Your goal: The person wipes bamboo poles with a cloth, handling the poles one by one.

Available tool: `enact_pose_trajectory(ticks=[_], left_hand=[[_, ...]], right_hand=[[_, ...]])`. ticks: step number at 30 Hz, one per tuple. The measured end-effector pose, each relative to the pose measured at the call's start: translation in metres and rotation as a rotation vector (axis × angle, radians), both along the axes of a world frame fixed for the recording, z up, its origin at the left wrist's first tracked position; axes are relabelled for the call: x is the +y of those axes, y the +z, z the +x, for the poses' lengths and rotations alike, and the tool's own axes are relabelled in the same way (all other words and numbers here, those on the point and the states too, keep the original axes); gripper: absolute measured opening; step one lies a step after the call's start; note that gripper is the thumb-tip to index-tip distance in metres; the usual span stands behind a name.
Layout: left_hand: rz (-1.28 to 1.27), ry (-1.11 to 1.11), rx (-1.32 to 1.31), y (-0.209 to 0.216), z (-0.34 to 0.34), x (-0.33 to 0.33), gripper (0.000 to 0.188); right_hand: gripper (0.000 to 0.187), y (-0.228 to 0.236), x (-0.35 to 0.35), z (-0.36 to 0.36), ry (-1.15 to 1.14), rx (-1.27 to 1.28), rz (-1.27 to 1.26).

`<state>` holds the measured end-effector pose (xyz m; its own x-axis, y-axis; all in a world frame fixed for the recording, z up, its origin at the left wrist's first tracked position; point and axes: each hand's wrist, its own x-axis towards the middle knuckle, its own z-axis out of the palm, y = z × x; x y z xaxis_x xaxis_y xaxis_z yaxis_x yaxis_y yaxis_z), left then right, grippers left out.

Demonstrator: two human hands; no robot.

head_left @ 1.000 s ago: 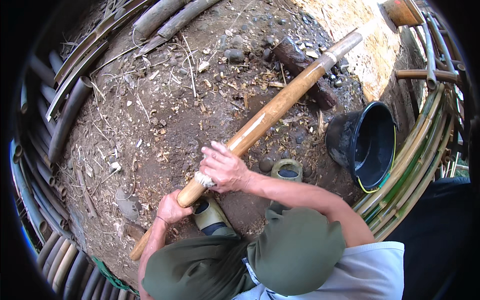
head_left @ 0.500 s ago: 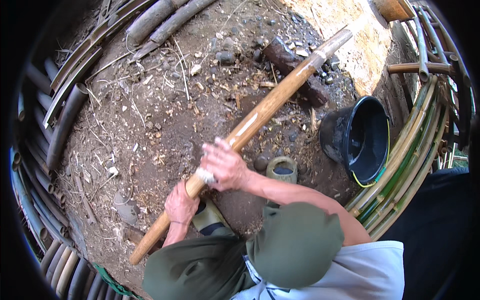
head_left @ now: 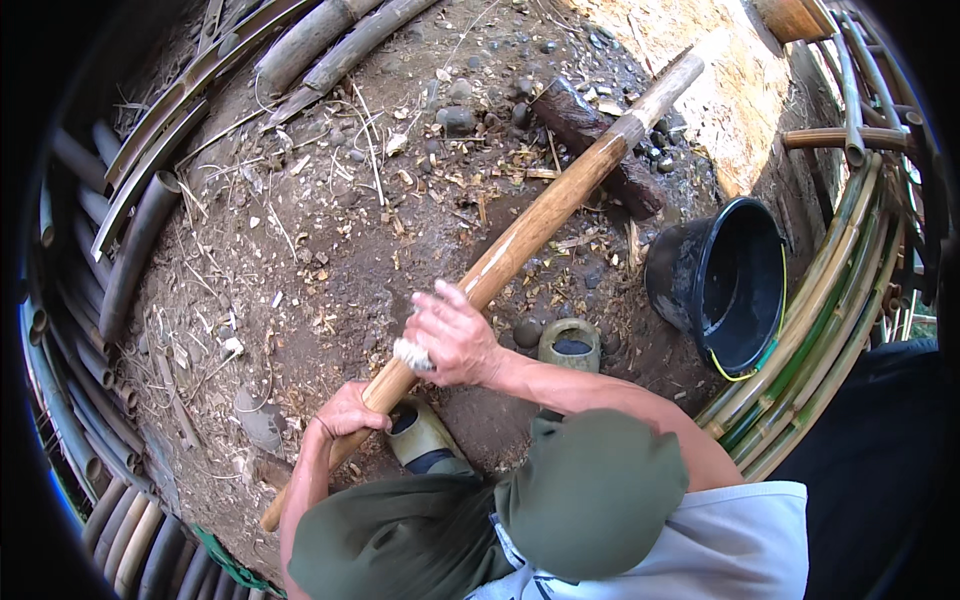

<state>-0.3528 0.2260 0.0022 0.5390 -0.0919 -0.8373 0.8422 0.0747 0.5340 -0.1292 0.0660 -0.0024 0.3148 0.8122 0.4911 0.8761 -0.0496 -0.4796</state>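
Note:
A long light-brown wooden pole [head_left: 545, 215] lies slantwise in front of me, its upper part resting across a dark wet log [head_left: 637, 188]. Around its lower part, my left hand [head_left: 345, 408] is closed, with the wrist bent over the pole. Higher up, my right hand [head_left: 455, 340] presses a small whitish wad [head_left: 412, 355] against the wood. The fingers of that hand reach across the pole, partly extended, and the wad sticks out by the thumb. What the wad is made of, I cannot make out.
Tilted to the right is a black bucket [head_left: 672, 275] with a yellow-green handle, beside curved bamboo poles [head_left: 815, 320]. Dark bamboo lengths [head_left: 140, 255] are stacked at left. My olive shoes [head_left: 430, 440] stand on dirt strewn with stones and wood chips.
My left hand has shifted its grip a little down and left, its wrist now turned over the pole. The pole has rolled slightly, narrowing its pale streak. My right hand stays almost in place.

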Motion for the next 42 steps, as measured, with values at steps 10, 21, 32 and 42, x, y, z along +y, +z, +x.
enact_pose_trajectory(ticks=[10, 21, 32, 42], left_hand=[[0.469, -0.251, -0.066, 0.033, 0.039, -0.008, 0.063], [0.738, -0.187, 0.007, 0.027, -0.017, -0.047, 0.055], [0.258, 0.017, -0.036, 0.006, -0.028, -0.014, 0.048], [0.278, 0.027, -0.052, 0.003, -0.016, -0.015, 0.053]], right_hand=[[0.029, -0.024, -0.066, 0.274, -0.651, -0.085, -0.159], [0.022, -0.018, -0.039, 0.125, -0.185, -0.175, 0.042], [0.032, -0.014, -0.025, 0.040, -0.130, 0.128, -0.074], [0.039, 0.005, -0.046, 0.315, -0.798, 0.109, -0.412]])
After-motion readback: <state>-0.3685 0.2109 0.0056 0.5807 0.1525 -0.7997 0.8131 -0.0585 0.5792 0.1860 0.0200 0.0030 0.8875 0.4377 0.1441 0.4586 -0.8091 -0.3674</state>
